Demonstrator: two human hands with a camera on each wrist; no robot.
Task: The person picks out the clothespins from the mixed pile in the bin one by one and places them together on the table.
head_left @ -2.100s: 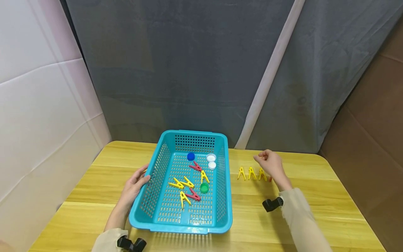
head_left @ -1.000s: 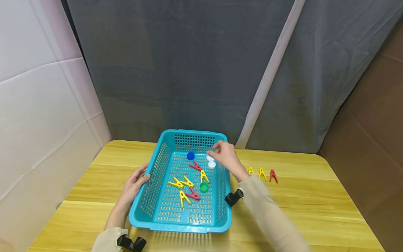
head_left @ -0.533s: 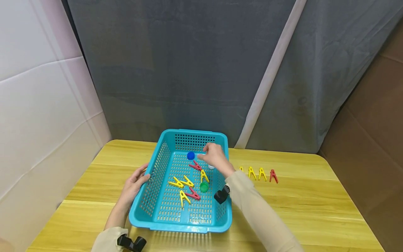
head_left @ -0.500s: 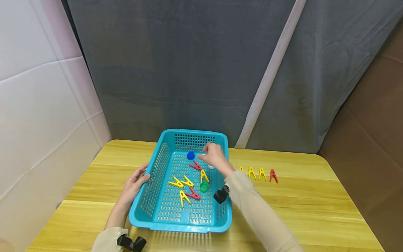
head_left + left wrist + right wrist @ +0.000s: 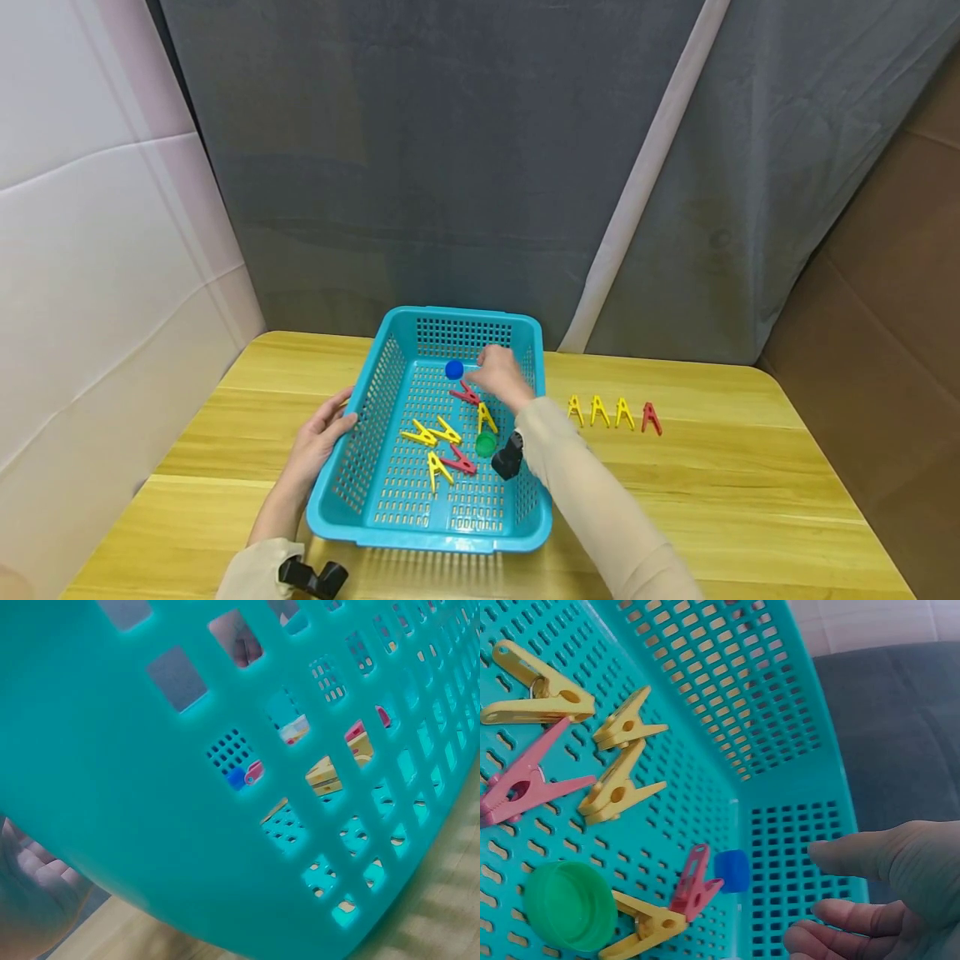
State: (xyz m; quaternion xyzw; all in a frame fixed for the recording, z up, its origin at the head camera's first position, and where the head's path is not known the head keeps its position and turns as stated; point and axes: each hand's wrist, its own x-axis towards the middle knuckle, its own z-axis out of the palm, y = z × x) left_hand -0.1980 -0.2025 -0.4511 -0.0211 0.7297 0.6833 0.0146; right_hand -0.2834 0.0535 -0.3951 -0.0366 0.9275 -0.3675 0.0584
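Note:
My left hand [image 5: 318,437] rests against the outer left side of the turquoise plastic basket [image 5: 427,542], thumb and fingers at its rim. In the left wrist view, the basket wall hides part of this hand. My right hand [image 5: 501,375] is inside the basket, over its far right part. The right wrist view shows its thumb and fingers apart with nothing between them. Close by lie a blue bottle cap [image 5: 454,370] and a red clothespin [image 5: 695,885]. A green cap [image 5: 570,906] and several yellow clothespins [image 5: 435,471] lie nearer the front. The white caps are hidden under my right hand in the head view.
Right of the basket, yellow clothespins [image 5: 599,411] and one red clothespin [image 5: 651,418] stand in a row on the wooden table [image 5: 720,492]. A grey curtain [image 5: 390,167] hangs behind the table. White panelling [image 5: 90,292] is at the left and brown panelling [image 5: 885,333] at the right.
My right hand has moved left from the red clothespin at the row's end, over the basket rim and down inside, covering the white caps. My left hand and the basket have stayed put.

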